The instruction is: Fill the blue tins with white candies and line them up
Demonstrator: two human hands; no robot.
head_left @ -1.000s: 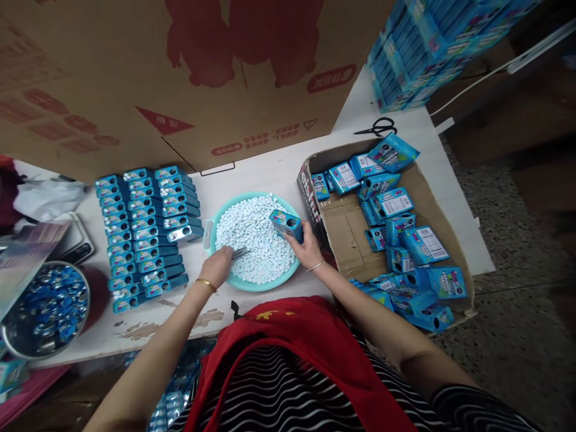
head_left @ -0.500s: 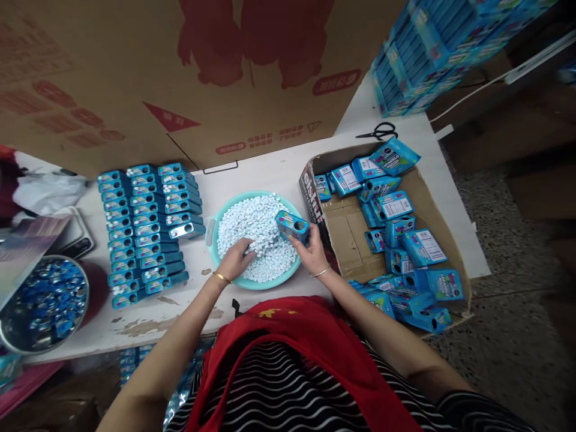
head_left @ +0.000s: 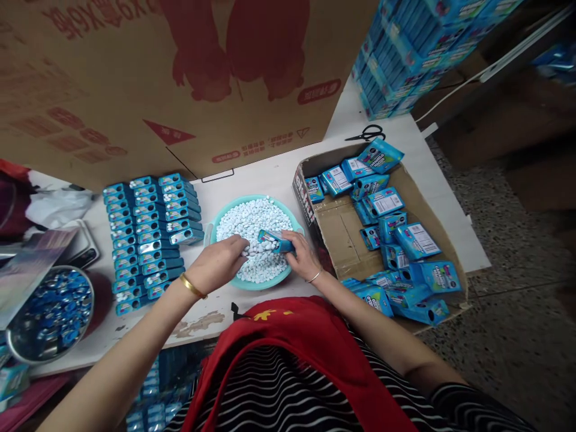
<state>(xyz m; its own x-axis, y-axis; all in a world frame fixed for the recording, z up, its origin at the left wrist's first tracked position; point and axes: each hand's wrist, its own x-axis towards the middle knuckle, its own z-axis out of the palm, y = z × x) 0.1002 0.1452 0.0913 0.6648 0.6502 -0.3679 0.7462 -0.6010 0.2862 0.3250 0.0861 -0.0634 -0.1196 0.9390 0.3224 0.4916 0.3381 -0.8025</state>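
Note:
My right hand [head_left: 302, 255] grips a small blue candy box [head_left: 283, 245] over the basin, tipped so its hole end points left. White candies show around that opening. My left hand [head_left: 220, 261] is closed over the left part of the basin, its fingers bunched around some white candies close to the box's opening. Beneath both hands, the turquoise basin [head_left: 210, 233] holds a heap of small white candies [head_left: 243, 219].
Rows of upright blue boxes [head_left: 148, 234] stand to the left, near a metal pot [head_left: 92, 312] of blue pieces. On the right lies a cardboard tray [head_left: 344, 240] of blue boxes, with scissors [head_left: 366, 133] behind it. A large carton [head_left: 252, 120] blocks the back.
The blue box has moved left and tipped toward my left hand. My left hand has risen from the candy heap with its fingers closed. The view has shifted slightly.

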